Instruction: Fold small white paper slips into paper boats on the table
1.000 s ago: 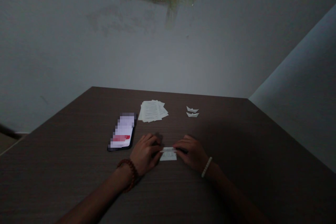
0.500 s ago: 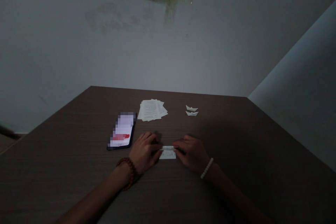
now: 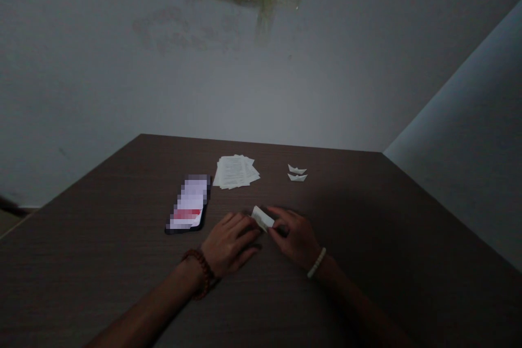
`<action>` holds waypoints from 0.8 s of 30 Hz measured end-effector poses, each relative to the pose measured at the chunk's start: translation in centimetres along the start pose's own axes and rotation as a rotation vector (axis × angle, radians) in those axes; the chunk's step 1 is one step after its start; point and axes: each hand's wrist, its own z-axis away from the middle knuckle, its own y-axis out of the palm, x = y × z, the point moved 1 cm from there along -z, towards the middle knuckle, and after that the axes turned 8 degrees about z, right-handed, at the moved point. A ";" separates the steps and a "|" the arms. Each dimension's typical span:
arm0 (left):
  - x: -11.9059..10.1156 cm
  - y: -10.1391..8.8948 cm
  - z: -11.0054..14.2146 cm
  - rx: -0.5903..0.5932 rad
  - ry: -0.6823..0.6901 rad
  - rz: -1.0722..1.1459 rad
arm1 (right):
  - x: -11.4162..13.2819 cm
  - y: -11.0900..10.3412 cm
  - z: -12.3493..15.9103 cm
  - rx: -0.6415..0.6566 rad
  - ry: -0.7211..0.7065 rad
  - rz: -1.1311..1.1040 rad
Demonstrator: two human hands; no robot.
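A small folded piece of paper (image 3: 263, 218) is tilted between my hands, its plain white side showing. My right hand (image 3: 296, 236), with a pale bead bracelet at the wrist, pinches its right end between thumb and fingers. On the other side, my left hand (image 3: 232, 242) lies over the table with its fingers stretched out, the fingertips at the paper's lower left edge. A brown bead bracelet (image 3: 199, 272) circles the left wrist. Two small white paper boats (image 3: 297, 178) stand one behind the other, beyond my right hand.
The dark wooden table (image 3: 122, 196) runs up to a grey wall (image 3: 261, 92). A stack of printed paper sheets (image 3: 235, 172) lies towards the back, and a smartphone (image 3: 190, 204) with a lit, blurred screen sits to the left of it.
The paper has gone from lying flat, printed side showing, to tilted with a plain side showing. My left hand has loosened its pinch, fingers now stretched; my right still grips.
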 end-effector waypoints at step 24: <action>0.6 0.3 0.0 0.107 0.043 0.224 | 0.7 -0.3 0.1 -0.019 0.057 -0.008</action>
